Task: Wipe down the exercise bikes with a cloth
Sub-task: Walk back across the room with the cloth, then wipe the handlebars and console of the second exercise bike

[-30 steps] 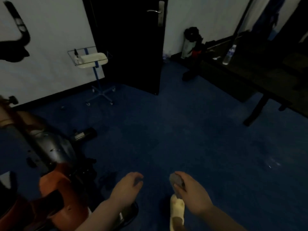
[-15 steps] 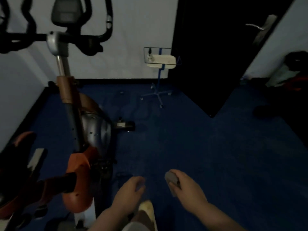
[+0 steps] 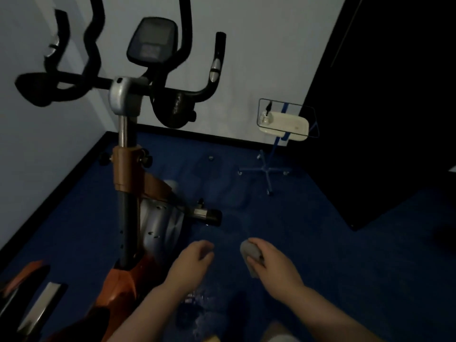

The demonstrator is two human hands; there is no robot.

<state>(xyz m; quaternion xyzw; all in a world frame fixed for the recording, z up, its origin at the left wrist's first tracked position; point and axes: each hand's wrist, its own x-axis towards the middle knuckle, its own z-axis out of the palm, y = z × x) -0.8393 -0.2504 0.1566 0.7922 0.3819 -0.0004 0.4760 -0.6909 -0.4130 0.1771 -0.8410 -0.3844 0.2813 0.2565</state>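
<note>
Beside an orange-and-silver exercise bike (image 3: 148, 218) on blue carpet (image 3: 345, 280), a person's right hand (image 3: 274, 265) grips a balled grey cloth (image 3: 250, 253) at five o'clock from the bike's post. At six o'clock, the left hand (image 3: 192, 262) hangs loosely curled, holding nothing. A wheeled stand (image 3: 283, 124) waits at two o'clock.

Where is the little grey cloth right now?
The bunched grey cloth is low in the head view, gripped in the right hand, right of the orange exercise bike.
</note>
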